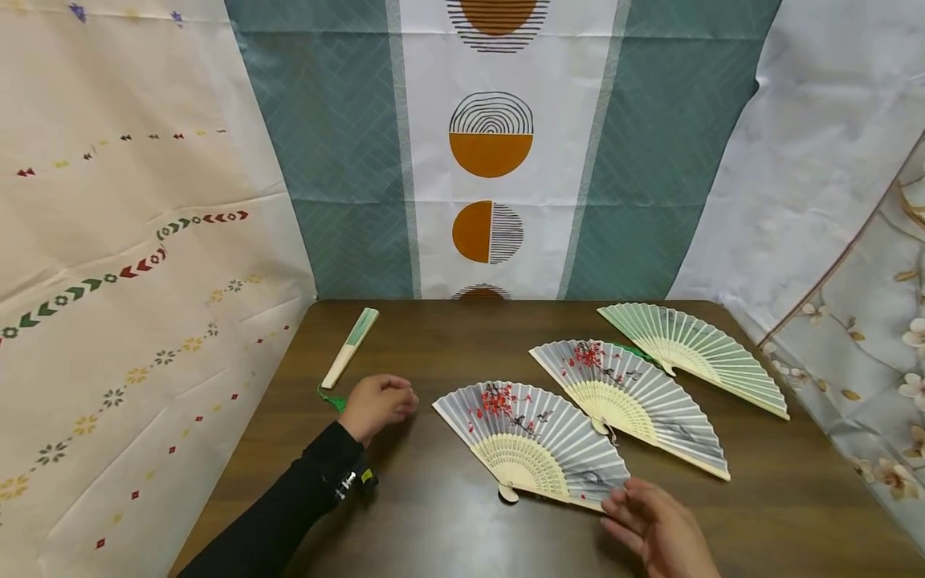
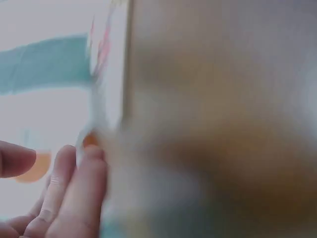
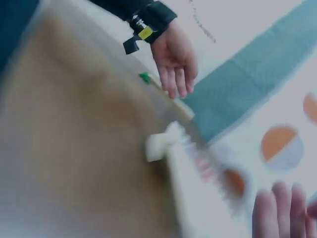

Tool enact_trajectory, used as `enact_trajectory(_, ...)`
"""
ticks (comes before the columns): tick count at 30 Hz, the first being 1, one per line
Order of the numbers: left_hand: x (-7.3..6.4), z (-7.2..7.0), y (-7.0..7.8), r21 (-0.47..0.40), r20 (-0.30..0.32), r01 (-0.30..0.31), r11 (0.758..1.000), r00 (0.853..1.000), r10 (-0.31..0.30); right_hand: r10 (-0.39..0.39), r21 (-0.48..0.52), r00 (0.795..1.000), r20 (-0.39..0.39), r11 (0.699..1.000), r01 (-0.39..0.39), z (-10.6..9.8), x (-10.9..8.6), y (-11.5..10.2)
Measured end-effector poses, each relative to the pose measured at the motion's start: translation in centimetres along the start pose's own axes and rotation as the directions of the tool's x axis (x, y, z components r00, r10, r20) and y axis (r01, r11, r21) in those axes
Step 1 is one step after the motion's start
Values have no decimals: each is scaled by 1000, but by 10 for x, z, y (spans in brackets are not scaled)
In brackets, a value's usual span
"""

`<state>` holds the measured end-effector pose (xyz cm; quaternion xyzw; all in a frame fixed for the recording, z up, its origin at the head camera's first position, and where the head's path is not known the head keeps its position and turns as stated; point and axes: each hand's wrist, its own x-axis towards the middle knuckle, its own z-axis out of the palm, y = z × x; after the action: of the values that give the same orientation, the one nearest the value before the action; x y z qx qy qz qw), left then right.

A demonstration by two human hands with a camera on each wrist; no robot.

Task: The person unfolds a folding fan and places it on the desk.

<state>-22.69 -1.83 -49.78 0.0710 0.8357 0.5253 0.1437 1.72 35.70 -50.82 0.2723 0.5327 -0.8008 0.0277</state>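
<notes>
In the head view, an unfolded grey-white folding fan (image 1: 531,437) with red blossoms lies at the middle of the table, its pale ribs toward the front. My right hand (image 1: 658,526) is by the fan's right end, fingertips right at its edge; its fingers (image 3: 282,210) look straight in the right wrist view. Left of the fan, my left hand (image 1: 378,408) hovers over the wood with relaxed fingers and holds nothing. Close behind it lies a folded green fan (image 1: 350,348) with a green tassel (image 1: 331,399). Motion blurs both wrist views.
Behind the near fan, to the right, a second blossom fan (image 1: 636,405) lies spread. An open green fan (image 1: 697,353) lies beyond it, near the back right corner of the brown table (image 1: 433,530). Patterned cloths (image 1: 347,160) hang behind and along both sides.
</notes>
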Motion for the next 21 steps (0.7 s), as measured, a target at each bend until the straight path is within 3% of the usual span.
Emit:
enact_trajectory(2,10,-20,11,193,-87,-61,979,993,79,-132,-131,991,-4,983,130,37,15,-21)
enact_trajectory(5,28,-41,23,454,-145,-35,890,983,113,-221,-212,966,131,946,245,92,49,-44)
enact_trajectory(9,65,-49,22,597,-160,23,802,983,91,-242,-271,934,265,911,313,165,110,-48)
enact_trajectory(11,94,-44,-5,645,-174,25,764,978,115,-238,-282,929,283,905,318,194,136,-37)
enact_trajectory(14,118,-39,-43,671,-178,54,739,980,90,-206,-288,932,300,911,294,228,162,-14)
enact_trajectory(16,131,-40,-71,673,-175,77,736,983,58,-170,-311,926,337,908,280,246,172,-1)
enact_trajectory(18,130,-47,-79,670,-170,106,735,985,12,-128,-336,912,390,902,271,263,179,7)
enact_trajectory(21,137,-61,-93,691,-170,109,715,985,14,-91,-360,885,457,891,278,285,186,11)
